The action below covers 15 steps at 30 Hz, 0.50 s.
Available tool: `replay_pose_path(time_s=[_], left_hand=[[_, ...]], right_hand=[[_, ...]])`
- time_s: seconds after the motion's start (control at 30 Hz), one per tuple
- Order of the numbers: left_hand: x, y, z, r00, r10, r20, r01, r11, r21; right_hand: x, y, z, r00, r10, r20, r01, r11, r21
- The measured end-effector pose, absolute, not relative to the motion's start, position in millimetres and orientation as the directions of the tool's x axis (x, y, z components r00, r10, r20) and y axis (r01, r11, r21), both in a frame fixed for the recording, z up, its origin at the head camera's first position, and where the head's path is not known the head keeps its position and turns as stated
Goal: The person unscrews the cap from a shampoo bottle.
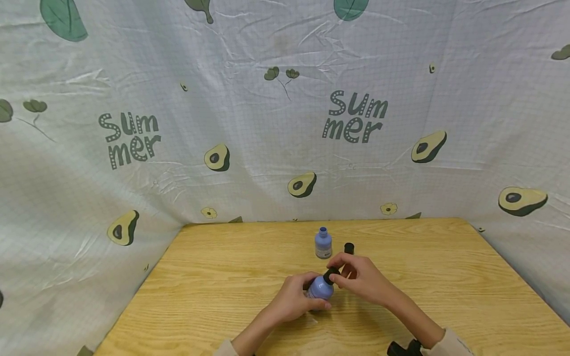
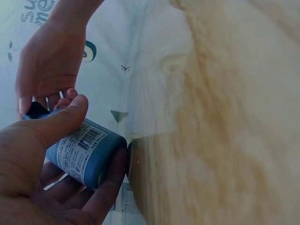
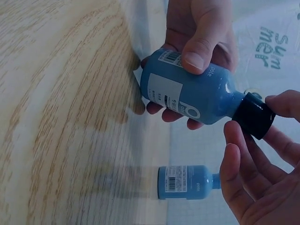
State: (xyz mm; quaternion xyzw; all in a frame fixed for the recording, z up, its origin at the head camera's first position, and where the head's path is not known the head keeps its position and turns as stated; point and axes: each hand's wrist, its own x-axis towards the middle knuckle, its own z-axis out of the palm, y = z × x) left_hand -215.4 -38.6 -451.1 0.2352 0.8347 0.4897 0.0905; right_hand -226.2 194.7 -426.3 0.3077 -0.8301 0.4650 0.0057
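Observation:
My left hand (image 1: 291, 299) grips a blue bottle (image 1: 321, 289) round its body, holding it tilted above the table with its neck towards my right hand. A white label with a barcode (image 2: 89, 139) shows on the bottle in the left wrist view. My right hand (image 1: 362, 279) pinches the black cap (image 3: 253, 116) at the bottle's neck between thumb and fingers. Behind the hands a second blue bottle (image 1: 323, 244) stands upright with its neck uncovered. Just right of it is another black cap (image 1: 349, 248), its lower part hidden by my right hand.
All this is on a light wooden table (image 1: 213, 277). A pale curtain (image 1: 249, 123) printed with avocados and lettering hangs along the back and sides. At the front edge, by the right sleeve (image 1: 450, 343), a black object (image 1: 404, 348) is partly in view.

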Motion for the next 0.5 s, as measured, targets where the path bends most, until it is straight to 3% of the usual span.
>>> replay_pose_path(time_s=[0.5], left_hand=[[-216.0, -38.3, -451.3, -0.871, 0.483, 0.085, 0.315, 0.418, 0.852]], right_hand=[[-226.1, 194.0, -426.7, -0.818, -0.494, 0.295, -0.509, 0.382, -0.771]])
